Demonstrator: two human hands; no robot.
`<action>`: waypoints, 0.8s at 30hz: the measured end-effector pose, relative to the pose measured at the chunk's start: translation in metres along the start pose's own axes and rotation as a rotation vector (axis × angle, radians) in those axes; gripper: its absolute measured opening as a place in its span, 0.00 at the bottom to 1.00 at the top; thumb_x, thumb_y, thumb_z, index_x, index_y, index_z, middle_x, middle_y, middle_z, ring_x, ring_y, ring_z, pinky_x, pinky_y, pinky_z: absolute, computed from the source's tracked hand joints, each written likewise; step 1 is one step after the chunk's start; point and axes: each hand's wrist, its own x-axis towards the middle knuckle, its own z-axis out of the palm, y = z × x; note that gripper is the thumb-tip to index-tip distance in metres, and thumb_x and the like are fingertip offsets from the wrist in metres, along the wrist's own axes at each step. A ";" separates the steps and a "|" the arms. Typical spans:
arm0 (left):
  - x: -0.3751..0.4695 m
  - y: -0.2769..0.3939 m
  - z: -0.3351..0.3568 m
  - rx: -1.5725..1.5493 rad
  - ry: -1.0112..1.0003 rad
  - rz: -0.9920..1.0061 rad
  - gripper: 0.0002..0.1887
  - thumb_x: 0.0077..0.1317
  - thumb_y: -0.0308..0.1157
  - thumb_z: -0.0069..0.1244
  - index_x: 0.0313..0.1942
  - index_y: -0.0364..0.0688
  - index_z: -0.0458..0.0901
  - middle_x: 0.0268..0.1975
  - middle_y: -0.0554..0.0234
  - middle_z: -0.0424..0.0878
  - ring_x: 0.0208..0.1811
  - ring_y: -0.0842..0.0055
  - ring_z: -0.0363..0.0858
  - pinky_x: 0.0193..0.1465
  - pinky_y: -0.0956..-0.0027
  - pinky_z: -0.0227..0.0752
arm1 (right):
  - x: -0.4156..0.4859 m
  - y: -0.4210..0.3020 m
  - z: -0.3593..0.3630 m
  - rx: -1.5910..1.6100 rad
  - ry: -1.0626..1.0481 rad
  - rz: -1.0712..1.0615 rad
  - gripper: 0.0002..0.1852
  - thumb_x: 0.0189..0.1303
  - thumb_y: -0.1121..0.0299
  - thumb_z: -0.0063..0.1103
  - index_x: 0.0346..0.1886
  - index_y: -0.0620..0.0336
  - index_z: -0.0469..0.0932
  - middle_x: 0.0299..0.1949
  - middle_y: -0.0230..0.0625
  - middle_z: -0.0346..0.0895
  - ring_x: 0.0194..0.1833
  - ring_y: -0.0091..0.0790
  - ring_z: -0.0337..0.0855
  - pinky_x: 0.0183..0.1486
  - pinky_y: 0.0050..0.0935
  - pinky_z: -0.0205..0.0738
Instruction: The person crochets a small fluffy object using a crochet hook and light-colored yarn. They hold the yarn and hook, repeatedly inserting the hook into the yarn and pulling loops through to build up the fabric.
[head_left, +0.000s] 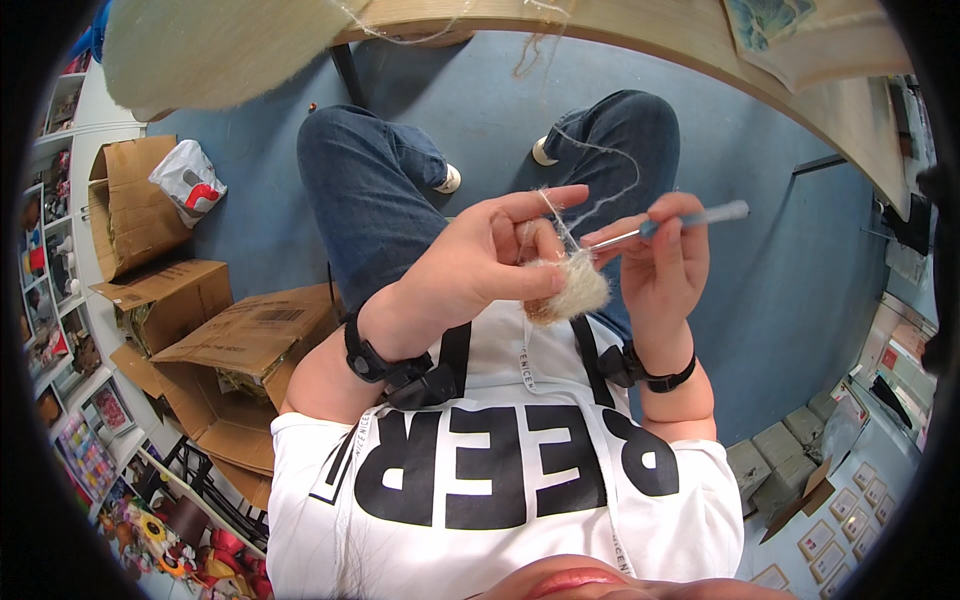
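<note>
A small fuzzy cream crochet piece (581, 286) with a brown lower patch is pinched between the thumb and fingers of my left hand (487, 259). White yarn (556, 210) passes over my raised left index finger and runs down to the piece. My right hand (666, 262) grips a crochet hook (694, 219) by its blue-grey handle. The hook's metal shaft points left, and its tip meets the top edge of the piece, where fuzz hides the stitch. A loose strand (636, 169) curves up across my right knee toward the table.
A wooden table (637, 37) spans the top, with fluffy cream material (217, 52) at its left and yarn ends (531, 52) hanging over its edge. Opened cardboard boxes (247, 337) and a white plastic bag (189, 182) are on the left. Shelves (60, 247) hold toys; grey packages (776, 446) lie right.
</note>
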 end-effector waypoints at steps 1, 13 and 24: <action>0.000 0.001 0.001 0.023 0.008 -0.001 0.41 0.57 0.19 0.57 0.68 0.26 0.53 0.33 0.66 0.79 0.36 0.85 0.78 0.42 0.80 0.73 | 0.000 -0.001 0.001 0.005 -0.003 0.050 0.14 0.75 0.59 0.38 0.49 0.61 0.62 0.37 0.57 0.81 0.33 0.42 0.86 0.37 0.29 0.82; -0.002 0.003 0.009 0.006 0.025 -0.022 0.42 0.51 0.19 0.60 0.68 0.32 0.59 0.30 0.71 0.80 0.33 0.87 0.78 0.42 0.83 0.72 | 0.005 -0.006 0.004 -0.684 -0.212 -0.629 0.14 0.56 0.66 0.61 0.46 0.55 0.78 0.45 0.41 0.79 0.34 0.31 0.79 0.34 0.23 0.72; 0.001 -0.009 0.010 0.181 0.062 0.150 0.36 0.58 0.18 0.55 0.67 0.33 0.60 0.40 0.67 0.81 0.41 0.86 0.78 0.48 0.77 0.73 | 0.003 -0.009 0.013 -0.973 -0.162 -0.521 0.09 0.52 0.72 0.66 0.38 0.59 0.82 0.41 0.37 0.82 0.38 0.31 0.80 0.36 0.24 0.73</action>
